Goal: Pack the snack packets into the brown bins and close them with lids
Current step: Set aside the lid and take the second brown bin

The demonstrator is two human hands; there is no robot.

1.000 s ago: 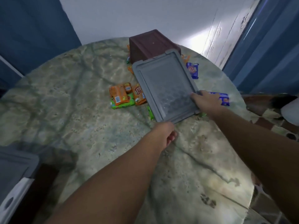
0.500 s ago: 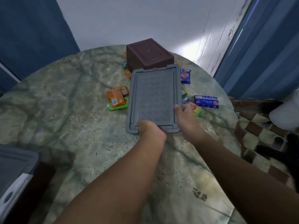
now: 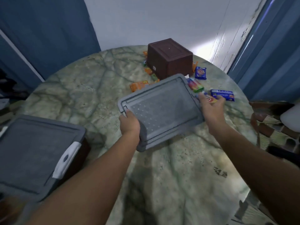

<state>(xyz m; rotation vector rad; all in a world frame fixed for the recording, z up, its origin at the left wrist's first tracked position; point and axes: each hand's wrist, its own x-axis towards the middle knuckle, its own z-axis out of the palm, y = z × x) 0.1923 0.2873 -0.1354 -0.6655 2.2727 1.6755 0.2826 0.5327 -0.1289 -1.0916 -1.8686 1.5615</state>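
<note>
Centrally, the grey lid (image 3: pixel 160 111) is held above the round marble-patterned table (image 3: pixel 162 176), tilted, with its ribbed, dotted face toward the camera. The left hand (image 3: pixel 129 123) grips the lid's near left edge, its fingers curled round the rim. The right hand (image 3: pixel 211 108) is at the lid's right edge, fingers touching the rim while they also pinch a small orange-and-yellow snack packet (image 3: pixel 210 99).

Beyond the lid, a brown bin (image 3: pixel 169 58) stands upside down on the far part of the table, its base facing up. Snack packets lie around it:
- an orange packet (image 3: pixel 138 86) just beyond the lid's far left edge;
- small orange and green packets (image 3: pixel 150 73) against the bin's left wall;
- a multicoloured packet (image 3: pixel 194 85) just beyond the lid's far right corner;
- a blue packet (image 3: pixel 200 73) to the right of the bin;
- a second blue packet (image 3: pixel 222 95) further right, just beyond the right hand.

At the lower left, a second brown bin (image 3: pixel 81 153) sits closed under a second grey lid (image 3: pixel 32 155), with a white latch (image 3: pixel 66 159) on its right side. Blue curtains (image 3: pixel 48 30) hang at both sides of a white wall (image 3: pixel 162 18) behind the table.
</note>
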